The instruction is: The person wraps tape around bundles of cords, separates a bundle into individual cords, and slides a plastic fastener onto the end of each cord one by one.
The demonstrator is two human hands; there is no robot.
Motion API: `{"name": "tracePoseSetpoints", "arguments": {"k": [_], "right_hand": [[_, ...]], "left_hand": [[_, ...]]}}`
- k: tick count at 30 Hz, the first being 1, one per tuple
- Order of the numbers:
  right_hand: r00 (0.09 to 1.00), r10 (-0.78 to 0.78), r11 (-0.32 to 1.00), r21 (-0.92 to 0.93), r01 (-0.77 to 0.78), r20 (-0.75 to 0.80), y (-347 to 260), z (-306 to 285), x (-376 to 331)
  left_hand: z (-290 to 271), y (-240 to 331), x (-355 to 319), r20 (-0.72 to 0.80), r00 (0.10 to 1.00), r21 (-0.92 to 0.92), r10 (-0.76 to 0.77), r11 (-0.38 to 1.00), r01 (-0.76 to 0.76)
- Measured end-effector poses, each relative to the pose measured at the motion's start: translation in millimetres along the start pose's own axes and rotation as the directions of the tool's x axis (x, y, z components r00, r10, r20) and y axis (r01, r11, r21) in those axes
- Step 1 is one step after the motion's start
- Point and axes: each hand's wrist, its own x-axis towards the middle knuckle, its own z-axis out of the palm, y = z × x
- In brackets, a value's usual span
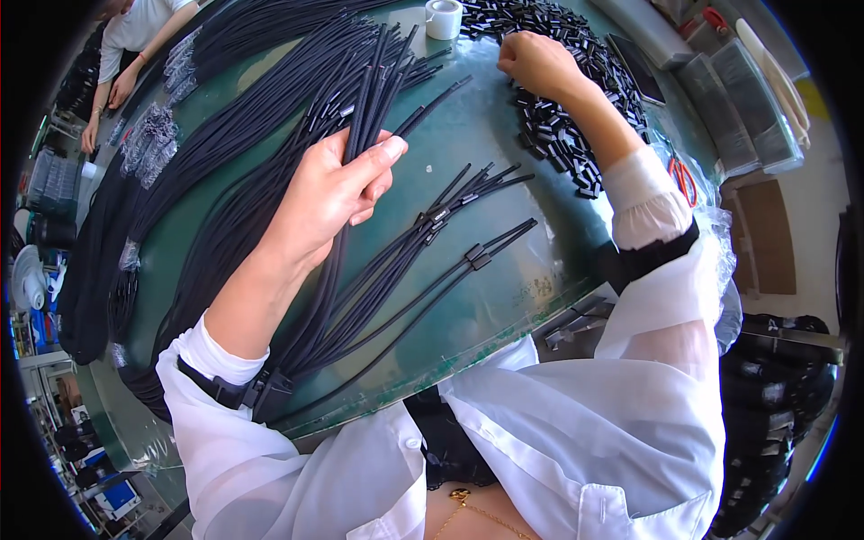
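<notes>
My left hand (337, 189) grips a bundle of black cords (360, 108) over the green table (468, 153), fingers wrapped round them, their ends fanning out toward the far side. My right hand (535, 63) reaches into a heap of small black plastic clips (562, 135) at the far right, its fingers curled down among them; whether it holds one is hidden. Between the hands lie several cords fitted with clips (450, 216), and a pair with a clip (477, 256) nearer to me.
Large bundles of black cords (225, 117) cover the table's left half. A white tape roll (443, 18) stands at the far edge. Red-handled scissors (682, 175) lie at the right rim, beside clear plastic boxes (738, 99). Another person's arms (112, 90) work at the far left.
</notes>
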Motion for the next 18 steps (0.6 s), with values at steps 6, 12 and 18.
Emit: {"name": "tracePoseSetpoints", "arguments": {"k": [6, 12, 18], "right_hand": [[0.969, -0.238, 0.192, 0.981, -0.014, 0.061, -44.3, -40.7, -64.0], [0.978, -0.185, 0.094, 0.993, -0.077, 0.093, -61.3, -49.2, -95.8], [0.989, -0.108, 0.007, 0.995, -0.103, 0.103, -62.5, -48.2, -99.7]], "left_hand": [[-8.6, -3.4, -1.6, -0.107, 0.994, 0.021, 0.005, 1.0, -0.003], [-2.1, -0.5, -4.6, -0.093, 0.995, 0.051, 0.03, 0.998, -0.025], [-1.1, 3.0, -11.0, -0.071, 0.996, 0.056, 0.046, 0.998, -0.043]]}}
